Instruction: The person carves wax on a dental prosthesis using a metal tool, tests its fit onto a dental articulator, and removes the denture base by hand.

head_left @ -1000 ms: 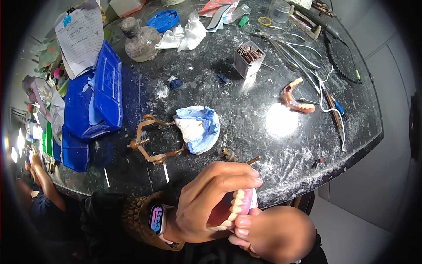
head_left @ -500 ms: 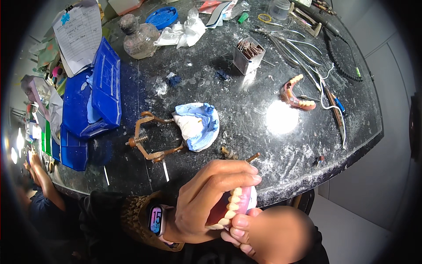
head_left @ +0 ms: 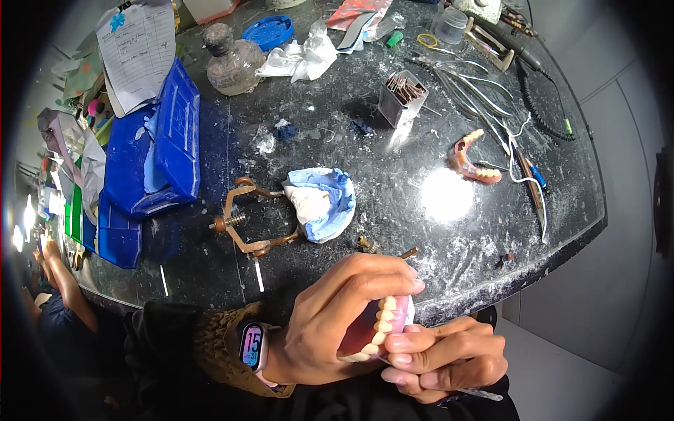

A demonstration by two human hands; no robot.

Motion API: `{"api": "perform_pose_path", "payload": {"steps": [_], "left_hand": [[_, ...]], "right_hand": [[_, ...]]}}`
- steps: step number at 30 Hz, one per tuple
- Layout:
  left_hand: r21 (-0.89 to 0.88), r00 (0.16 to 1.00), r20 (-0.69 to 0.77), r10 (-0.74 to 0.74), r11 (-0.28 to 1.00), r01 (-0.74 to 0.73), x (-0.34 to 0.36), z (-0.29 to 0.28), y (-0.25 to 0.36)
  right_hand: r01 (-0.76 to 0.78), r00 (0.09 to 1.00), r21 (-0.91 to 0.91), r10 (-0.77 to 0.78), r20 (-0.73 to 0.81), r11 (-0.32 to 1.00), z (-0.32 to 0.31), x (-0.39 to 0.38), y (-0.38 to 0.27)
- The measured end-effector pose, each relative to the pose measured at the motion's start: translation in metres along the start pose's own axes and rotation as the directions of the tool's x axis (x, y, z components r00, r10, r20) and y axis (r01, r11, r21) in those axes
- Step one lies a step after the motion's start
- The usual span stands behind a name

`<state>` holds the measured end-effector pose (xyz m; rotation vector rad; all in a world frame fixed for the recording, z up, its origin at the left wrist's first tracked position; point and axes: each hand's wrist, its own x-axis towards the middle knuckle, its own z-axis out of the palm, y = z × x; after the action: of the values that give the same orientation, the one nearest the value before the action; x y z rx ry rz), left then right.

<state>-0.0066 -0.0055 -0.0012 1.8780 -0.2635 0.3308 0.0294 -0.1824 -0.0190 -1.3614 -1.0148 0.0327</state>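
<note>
Worktop (head_left: 330,144): black, scattered with white dust and scraps, thickest along the near edge at right; one round patch of bright light towards the right edge.

Denture, pink with cream teeth (head_left: 382,324): held up at the near edge of the worktop. Left hand (head_left: 326,316) cupped round it, fingers together, thumb hidden. Right hand (head_left: 449,361) curled closed on a thin metal tool (head_left: 483,395), of which one end shows; fingertips against the denture's lower rim.

Brass-coloured hinged frame (head_left: 230,220) and blue-and-white dental cast (head_left: 337,210): side by side, inward from the near edge, left of centre.

Second denture (head_left: 463,160): lying near the right edge, close to metal pliers (head_left: 484,98).

Clear square tub of thin brown sticks (head_left: 397,112): right of centre.

Glass flask (head_left: 235,69), blue lid (head_left: 268,32), crumpled white tissue (head_left: 309,56): towards the far edge.

Black coiled cord (head_left: 531,105): far right corner.

Blue box (head_left: 179,133), papers (head_left: 137,59) behind it: left end.

Room: pale panelled wall (head_left: 590,175) at right; another person's forearm (head_left: 69,288) beyond the left end.
</note>
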Motion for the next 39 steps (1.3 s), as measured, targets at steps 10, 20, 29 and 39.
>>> {"api": "perform_pose_path", "payload": {"steps": [10, 20, 29, 39], "left_hand": [[0.005, 1.0, 0.004, 0.0, 1.0, 0.0, 0.001, 0.0, 0.0], [-0.014, 0.999, 0.003, -0.043, 0.999, 0.043, 0.001, 0.002, 0.0], [-0.012, 1.0, 0.005, -0.022, 1.0, 0.022, 0.001, 0.002, -0.001], [-0.057, 0.999, 0.03, -0.031, 0.998, 0.033, 0.0, 0.0, -0.001]], "right_hand": [[0.07, 0.996, 0.14, -0.06, -0.072, 0.988, 0.003, 0.004, 0.003], [0.051, 0.999, 0.127, -0.049, -0.019, 0.991, -0.004, 0.0, 0.007], [0.064, 0.997, 0.099, -0.061, -0.037, 0.993, -0.006, -0.002, 0.009], [0.0, 0.997, -0.031, -0.003, -0.078, 1.0, -0.004, 0.0, 0.005]]}}
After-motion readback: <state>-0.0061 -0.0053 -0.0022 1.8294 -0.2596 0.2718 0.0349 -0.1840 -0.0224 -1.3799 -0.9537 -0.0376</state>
